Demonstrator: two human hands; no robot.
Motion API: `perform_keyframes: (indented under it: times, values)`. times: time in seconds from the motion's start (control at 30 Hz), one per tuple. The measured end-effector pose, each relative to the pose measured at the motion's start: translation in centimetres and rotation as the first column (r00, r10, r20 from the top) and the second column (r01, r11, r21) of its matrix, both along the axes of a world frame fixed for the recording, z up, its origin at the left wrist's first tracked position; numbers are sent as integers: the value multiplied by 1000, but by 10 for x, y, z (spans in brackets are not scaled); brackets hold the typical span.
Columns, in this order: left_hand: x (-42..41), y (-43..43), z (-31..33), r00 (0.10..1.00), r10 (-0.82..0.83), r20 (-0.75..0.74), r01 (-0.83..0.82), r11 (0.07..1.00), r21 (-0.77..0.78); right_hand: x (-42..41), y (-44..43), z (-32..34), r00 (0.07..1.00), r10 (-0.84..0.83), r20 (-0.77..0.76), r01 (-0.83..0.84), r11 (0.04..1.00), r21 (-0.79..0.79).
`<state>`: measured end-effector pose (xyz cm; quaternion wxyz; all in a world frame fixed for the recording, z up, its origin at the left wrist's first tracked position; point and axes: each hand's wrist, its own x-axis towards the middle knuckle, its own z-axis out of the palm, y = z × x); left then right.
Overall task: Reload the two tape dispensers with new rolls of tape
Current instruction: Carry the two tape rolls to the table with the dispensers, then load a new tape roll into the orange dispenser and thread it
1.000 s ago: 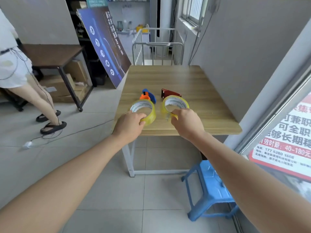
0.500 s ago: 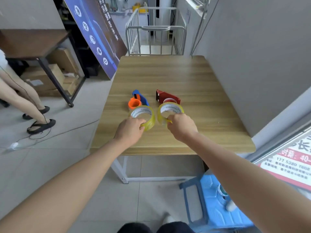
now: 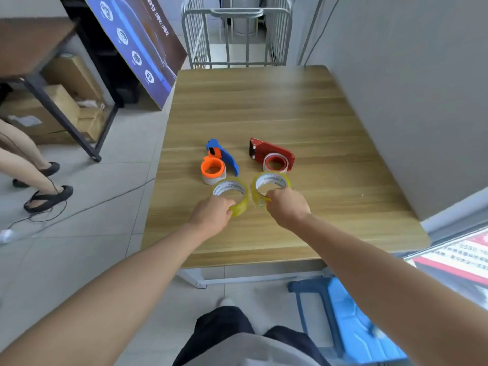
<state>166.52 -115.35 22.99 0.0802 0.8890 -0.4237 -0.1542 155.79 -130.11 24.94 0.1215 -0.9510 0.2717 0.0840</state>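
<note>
Over table (image 3: 264,107), L hand (image 3: 211,215) tight round left tape roll (image 3: 241,204), R hand (image 3: 287,207) round right tape roll (image 3: 272,177)

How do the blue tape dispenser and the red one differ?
The blue dispenser has an orange hub; the red dispenser has a red one. The blue dispenser lies to the left, the red dispenser to the right. Both lie flat on the table, each with a whitish ring round its hub.
</note>
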Motion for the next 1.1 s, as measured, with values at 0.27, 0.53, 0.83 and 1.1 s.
perform_keyframes:
  times: [0.27, 0.53, 0.83, 1.1]
  values:
    - [44, -2, -41, 984, -179, 0, 177, 975, 133, 26, 6, -35, 994, -1, -110, 0, 1000, -13]
    - [50, -23, -63, 963, -263, 61, 248, 951, 184, 40, -12, -51, 988, 23, -154, -33, 998, -62]
    - [62, -35, -83, 987, -157, 26, 150, 972, 179, 53, -42, -66, 978, 75, -197, -88, 994, -58]
    - [69, -42, -80, 986, -39, -159, 54, 995, 88, 64, -52, -57, 988, 84, -132, -75, 995, 70]
